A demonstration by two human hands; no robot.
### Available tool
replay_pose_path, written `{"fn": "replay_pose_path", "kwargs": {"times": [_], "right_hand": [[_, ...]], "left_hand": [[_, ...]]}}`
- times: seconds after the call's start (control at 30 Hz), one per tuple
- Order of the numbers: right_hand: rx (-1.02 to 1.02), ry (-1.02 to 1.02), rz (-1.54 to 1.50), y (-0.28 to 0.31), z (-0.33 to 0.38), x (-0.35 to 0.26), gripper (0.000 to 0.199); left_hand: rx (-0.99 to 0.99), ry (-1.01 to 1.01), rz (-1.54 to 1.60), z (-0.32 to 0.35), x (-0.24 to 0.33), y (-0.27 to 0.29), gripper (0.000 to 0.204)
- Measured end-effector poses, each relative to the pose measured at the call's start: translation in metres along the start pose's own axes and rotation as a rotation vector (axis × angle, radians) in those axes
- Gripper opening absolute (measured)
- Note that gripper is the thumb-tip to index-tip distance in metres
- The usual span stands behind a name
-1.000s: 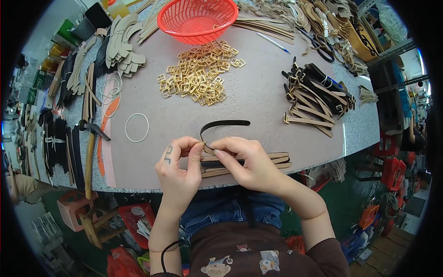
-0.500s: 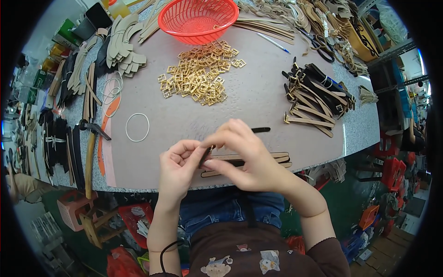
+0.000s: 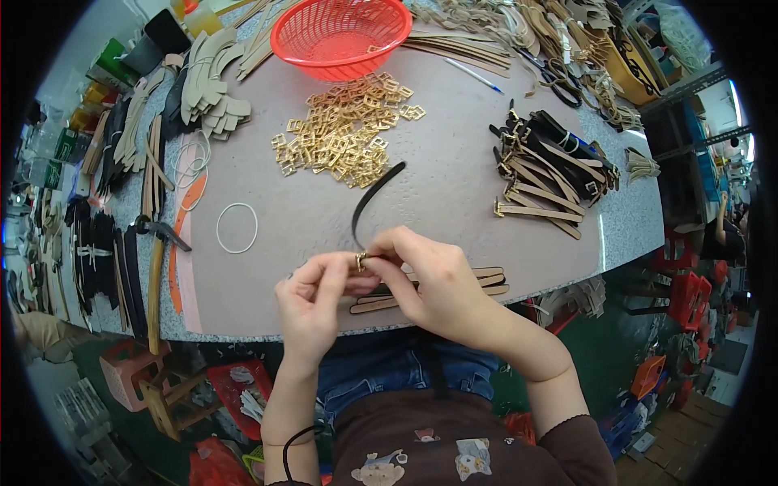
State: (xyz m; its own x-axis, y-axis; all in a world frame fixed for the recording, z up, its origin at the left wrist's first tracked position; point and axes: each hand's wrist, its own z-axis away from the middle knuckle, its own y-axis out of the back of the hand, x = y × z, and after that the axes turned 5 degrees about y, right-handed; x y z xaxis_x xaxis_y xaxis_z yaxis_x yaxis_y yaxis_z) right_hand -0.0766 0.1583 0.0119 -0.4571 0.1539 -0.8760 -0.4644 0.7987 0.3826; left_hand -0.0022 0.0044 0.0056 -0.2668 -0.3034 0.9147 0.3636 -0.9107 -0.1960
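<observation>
My left hand [image 3: 312, 296] and my right hand [image 3: 429, 279] meet over the near edge of the table. Between their fingertips sits a small gold buckle [image 3: 361, 260], threaded on a black strap [image 3: 371, 198] that curves up and away from my fingers. Both hands pinch the strap and buckle together. Under my right hand lie several flat tan and black straps [image 3: 486, 279]. Farther back on the table is a loose heap of gold buckles [image 3: 340, 138].
A red plastic basket [image 3: 340, 32] stands at the back. A pile of finished straps with buckles [image 3: 543, 174] lies at the right. White rings [image 3: 237, 228], an orange strip and tan cut pieces [image 3: 215, 97] are at the left, beside a hammer [image 3: 154, 275].
The black strap lay curved flat near my hands. Now its free end stands up and points away toward the buckle heap, with the buckle on it at my fingertips.
</observation>
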Motion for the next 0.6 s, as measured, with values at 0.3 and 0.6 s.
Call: {"fn": "replay_pose_path", "kwargs": {"times": [0.3,0.6], "right_hand": [[-0.072,0.260,-0.040,0.028,-0.008,-0.001,0.020],[-0.302,0.321,0.301,0.069,0.009,-0.003,0.015]], "left_hand": [[-0.272,-0.143,0.021,-0.005,-0.003,0.015,0.007],[-0.308,-0.062,-0.017,-0.020,0.000,-0.016,0.006]]}}
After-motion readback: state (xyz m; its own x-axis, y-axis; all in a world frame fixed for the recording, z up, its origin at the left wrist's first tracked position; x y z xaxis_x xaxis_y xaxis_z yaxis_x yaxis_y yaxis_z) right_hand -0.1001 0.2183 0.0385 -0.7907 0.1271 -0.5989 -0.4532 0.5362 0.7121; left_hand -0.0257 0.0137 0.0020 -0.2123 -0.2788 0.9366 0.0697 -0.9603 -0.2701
